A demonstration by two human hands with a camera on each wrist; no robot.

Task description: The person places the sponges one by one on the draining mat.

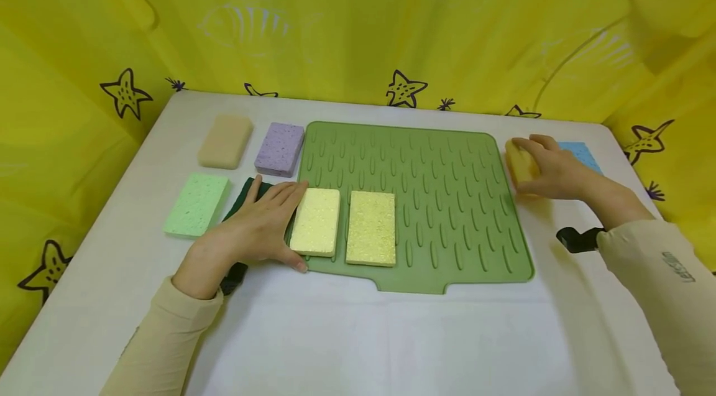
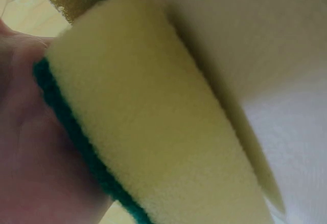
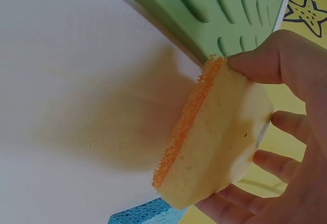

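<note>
My right hand (image 1: 550, 166) grips a yellow sponge (image 3: 225, 127) with an orange scrubbing layer, thumb on one end and fingers on the other. In the right wrist view this sponge is tilted above the white cloth. My left hand (image 1: 252, 222) reaches over a sponge with a dark green scouring layer (image 1: 246, 194) and yellow foam (image 2: 153, 106), mostly hidden under the palm in the head view. Its fingers are extended, with thumb and fingertips near the left edge of a pale yellow sponge (image 1: 316, 222). That sponge and a second yellow sponge (image 1: 371, 228) lie on the green mat (image 1: 447, 209).
Left of the mat lie a beige sponge (image 1: 225, 141), a purple sponge (image 1: 279, 148) and a light green sponge (image 1: 197, 204). A blue sponge (image 1: 582, 155) lies behind the right hand. A yellow patterned curtain (image 1: 358, 23) surrounds the white-covered table (image 1: 358, 340).
</note>
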